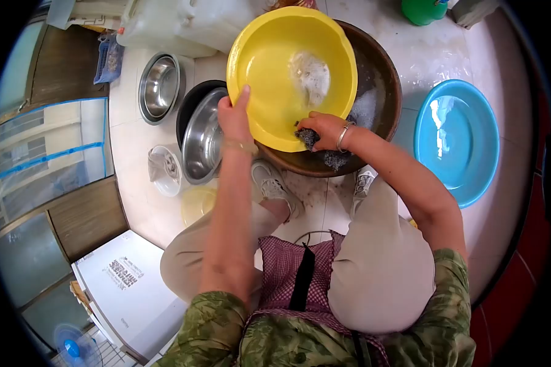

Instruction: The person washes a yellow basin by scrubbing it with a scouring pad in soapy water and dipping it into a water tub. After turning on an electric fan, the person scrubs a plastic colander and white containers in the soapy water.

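Observation:
A yellow plastic basin [260, 79] is held tilted over a large brown tub [389, 79] with sudsy water in it. Gripping the basin's left rim is my left hand [236, 119], thumb on the inside wall. My right hand [326, 129], with a bangle on the wrist, is closed around a dark scouring pad [308, 137] at the basin's near rim. Some foamy water [312, 76] lies inside the basin. Grey mesh-like material [337, 160] shows under my right wrist, against the tub.
A blue basin [456, 140] stands on the right. To the left are metal bowls [202, 137], a white bucket [166, 174] and a smaller steel bowl [159, 92]. Translucent jerrycans [159, 27] stand at the back. A white box [131, 290] sits at lower left.

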Action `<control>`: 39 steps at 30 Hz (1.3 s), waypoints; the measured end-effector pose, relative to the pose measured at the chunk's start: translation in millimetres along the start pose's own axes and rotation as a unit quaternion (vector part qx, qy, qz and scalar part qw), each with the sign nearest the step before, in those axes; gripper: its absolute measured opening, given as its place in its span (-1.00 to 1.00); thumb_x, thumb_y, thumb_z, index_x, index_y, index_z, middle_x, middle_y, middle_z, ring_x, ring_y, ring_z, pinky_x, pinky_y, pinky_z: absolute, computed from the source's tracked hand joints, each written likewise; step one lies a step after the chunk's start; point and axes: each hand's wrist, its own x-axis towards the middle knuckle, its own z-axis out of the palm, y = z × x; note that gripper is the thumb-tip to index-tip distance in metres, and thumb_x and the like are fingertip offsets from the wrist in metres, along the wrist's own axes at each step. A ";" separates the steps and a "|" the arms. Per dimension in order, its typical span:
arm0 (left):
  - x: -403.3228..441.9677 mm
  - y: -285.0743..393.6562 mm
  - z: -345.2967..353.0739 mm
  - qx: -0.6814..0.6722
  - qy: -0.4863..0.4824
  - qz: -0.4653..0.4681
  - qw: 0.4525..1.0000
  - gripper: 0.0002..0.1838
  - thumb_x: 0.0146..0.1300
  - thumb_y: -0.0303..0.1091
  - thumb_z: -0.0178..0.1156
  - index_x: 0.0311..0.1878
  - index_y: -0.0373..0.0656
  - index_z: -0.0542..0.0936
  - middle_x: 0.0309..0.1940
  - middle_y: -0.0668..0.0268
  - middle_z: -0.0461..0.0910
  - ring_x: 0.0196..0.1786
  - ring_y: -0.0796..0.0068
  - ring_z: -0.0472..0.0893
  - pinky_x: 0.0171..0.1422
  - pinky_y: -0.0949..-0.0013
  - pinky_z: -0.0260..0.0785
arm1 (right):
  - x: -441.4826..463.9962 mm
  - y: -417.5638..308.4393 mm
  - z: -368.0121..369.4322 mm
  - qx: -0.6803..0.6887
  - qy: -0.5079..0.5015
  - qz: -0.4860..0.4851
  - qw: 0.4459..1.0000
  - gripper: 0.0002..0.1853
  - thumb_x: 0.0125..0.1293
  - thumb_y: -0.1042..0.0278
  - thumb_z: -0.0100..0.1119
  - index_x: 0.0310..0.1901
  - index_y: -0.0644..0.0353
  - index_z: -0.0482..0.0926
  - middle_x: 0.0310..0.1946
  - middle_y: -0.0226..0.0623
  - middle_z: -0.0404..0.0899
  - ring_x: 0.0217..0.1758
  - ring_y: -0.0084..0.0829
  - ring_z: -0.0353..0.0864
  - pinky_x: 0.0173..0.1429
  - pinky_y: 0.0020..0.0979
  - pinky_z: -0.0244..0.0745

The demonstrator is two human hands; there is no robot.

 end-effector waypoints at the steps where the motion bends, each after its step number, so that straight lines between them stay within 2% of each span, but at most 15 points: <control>1: -9.2 -10.2 -4.3 0.062 0.031 0.078 0.995 -0.49 0.22 -0.17 0.35 0.06 -0.34 0.44 -0.04 0.14 0.60 -0.09 0.24 0.61 0.07 0.24 0.44 | 0.8 2.0 2.8 -0.004 -0.001 0.000 1.000 -0.35 -0.16 0.40 0.50 0.09 0.00 0.52 -0.12 -0.10 0.48 0.03 -0.03 0.52 0.13 -0.21 0.44; 2: -24.9 -30.4 -5.1 0.112 0.056 0.180 0.976 -0.60 0.25 -0.22 0.30 -0.05 -0.35 0.46 -0.14 0.10 0.63 -0.16 0.21 0.63 -0.03 0.25 0.45 | 2.4 8.1 5.5 -0.010 0.001 0.001 1.000 -0.33 -0.17 0.41 0.50 0.10 0.02 0.51 -0.12 -0.11 0.47 0.03 -0.03 0.51 0.13 -0.21 0.44; 5: -53.1 -68.9 4.2 0.175 0.144 0.192 0.955 -0.66 0.29 -0.23 0.24 -0.15 -0.36 0.47 -0.23 0.03 0.64 -0.21 0.14 0.64 -0.12 0.22 0.44 | 3.2 11.1 16.8 -0.045 -0.003 0.030 0.999 -0.40 -0.10 0.42 0.44 0.08 -0.02 0.53 -0.08 -0.13 0.48 0.04 -0.02 0.52 0.13 -0.19 0.45; 9: -41.3 -36.0 7.0 0.239 0.141 0.233 0.932 -0.76 0.28 -0.30 0.19 -0.21 -0.33 0.49 -0.35 0.00 0.63 -0.27 0.01 0.63 -0.17 0.16 0.43 | -3.8 34.9 4.7 -0.176 0.005 0.052 0.983 -0.52 0.02 0.50 0.27 0.05 -0.07 0.55 -0.04 -0.15 0.48 0.05 -0.03 0.53 0.13 -0.19 0.47; 11: -43.5 -7.4 4.2 0.276 0.141 0.229 0.923 -0.80 0.24 -0.35 0.20 -0.24 -0.31 0.49 -0.39 0.02 0.63 -0.29 -0.02 0.62 -0.17 0.14 0.43 | -17.4 46.1 -17.9 -0.196 0.046 0.093 0.975 -0.51 0.02 0.53 0.24 0.07 -0.04 0.53 -0.03 -0.12 0.47 0.06 -0.05 0.53 0.13 -0.19 0.47; 13: -36.8 0.1 -2.5 0.271 0.144 0.228 0.924 -0.82 0.19 -0.38 0.21 -0.26 -0.29 0.49 -0.39 0.02 0.63 -0.29 -0.02 0.63 -0.18 0.12 0.43 | -19.9 15.0 -40.9 -0.081 0.170 0.133 0.973 -0.47 0.01 0.52 0.28 0.10 0.02 0.49 -0.05 -0.08 0.46 0.03 -0.04 0.53 0.13 -0.17 0.47; 15: -38.0 4.7 -7.4 0.277 0.139 0.229 0.923 -0.83 0.14 -0.40 0.22 -0.27 -0.27 0.48 -0.39 0.01 0.62 -0.29 -0.02 0.63 -0.19 0.10 0.42 | -6.3 -33.5 -59.6 0.010 0.324 -0.012 0.946 -0.45 0.01 0.52 0.29 0.12 0.06 0.46 -0.06 -0.05 0.44 -0.01 -0.04 0.53 0.09 -0.16 0.48; 19: -51.4 18.3 -7.7 0.309 0.102 0.256 0.911 -0.82 0.09 -0.45 0.23 -0.28 -0.29 0.48 -0.38 -0.04 0.61 -0.28 -0.06 0.62 -0.19 0.07 0.42 | 47.4 -116.6 -69.9 -0.055 0.341 -0.213 0.914 -0.48 -0.03 0.56 0.25 0.06 0.12 0.45 -0.05 -0.05 0.41 -0.04 -0.03 0.53 0.01 -0.17 0.51; 22: -54.1 12.5 -13.4 0.287 0.074 0.251 0.921 -0.83 0.07 -0.50 0.19 -0.27 -0.31 0.46 -0.38 -0.06 0.60 -0.26 -0.13 0.60 -0.18 0.05 0.41 | 83.0 -101.8 -78.8 -0.145 0.312 -0.127 0.930 -0.47 -0.02 0.64 0.17 0.08 0.14 0.46 0.08 -0.05 0.38 0.05 0.00 0.52 0.07 -0.15 0.50; 23: -54.4 8.7 -15.7 0.271 0.069 0.243 0.929 -0.83 0.06 -0.52 0.18 -0.26 -0.31 0.45 -0.38 -0.07 0.60 -0.26 -0.16 0.59 -0.18 0.05 0.41 | 91.7 -76.3 -86.5 -0.168 0.389 -0.137 0.895 -0.65 -0.01 0.59 0.17 -0.12 0.15 0.44 -0.06 -0.06 0.40 -0.07 0.00 0.52 -0.02 -0.13 0.51; 27: -65.9 -1.6 -13.0 0.231 0.048 0.227 0.945 -0.81 0.04 -0.55 0.16 -0.25 -0.32 0.44 -0.39 -0.10 0.58 -0.26 -0.20 0.56 -0.18 0.04 0.40 | 77.9 -9.8 -118.6 -0.116 0.385 0.091 0.911 -0.66 0.05 0.54 0.16 -0.07 0.17 0.50 -0.07 -0.01 0.45 -0.05 0.04 0.53 0.04 -0.07 0.47; 30: -65.1 0.4 -10.4 0.250 0.041 0.244 0.936 -0.80 0.03 -0.56 0.15 -0.24 -0.32 0.44 -0.41 -0.11 0.57 -0.27 -0.20 0.56 -0.18 0.04 0.40 | 74.5 -51.7 -81.2 -0.146 0.363 -0.090 0.916 -0.65 0.03 0.58 0.15 -0.07 0.23 0.48 -0.07 -0.01 0.45 -0.04 0.01 0.52 0.06 -0.08 0.48; 32: -60.9 12.4 -10.7 0.265 0.022 0.253 0.930 -0.80 0.03 -0.56 0.15 -0.24 -0.31 0.44 -0.42 -0.10 0.56 -0.27 -0.20 0.56 -0.19 0.04 0.40 | 75.6 -71.5 -52.1 -0.136 0.286 -0.147 0.937 -0.54 -0.03 0.62 0.14 0.01 0.24 0.46 -0.09 -0.03 0.45 -0.08 0.01 0.52 0.03 -0.13 0.50; 35: -72.4 30.8 -4.9 0.335 0.037 0.248 0.908 -0.81 0.01 -0.57 0.14 -0.25 -0.31 0.44 -0.45 -0.08 0.56 -0.30 -0.18 0.57 -0.22 0.04 0.40 | 63.6 -89.5 -22.2 -0.069 0.336 -0.149 0.928 -0.56 -0.02 0.63 0.11 -0.01 0.20 0.48 -0.09 -0.06 0.42 -0.11 0.00 0.52 -0.04 -0.12 0.51; 39: -57.1 12.4 -17.5 0.241 0.087 0.257 0.932 -0.83 0.01 -0.59 0.14 -0.28 -0.32 0.44 -0.45 -0.07 0.56 -0.33 -0.15 0.57 -0.24 0.08 0.40 | 36.9 -71.4 -41.7 -0.079 0.439 -0.038 0.894 -0.49 -0.01 0.63 0.10 0.08 0.18 0.46 -0.06 -0.04 0.41 -0.05 0.02 0.50 -0.01 -0.11 0.50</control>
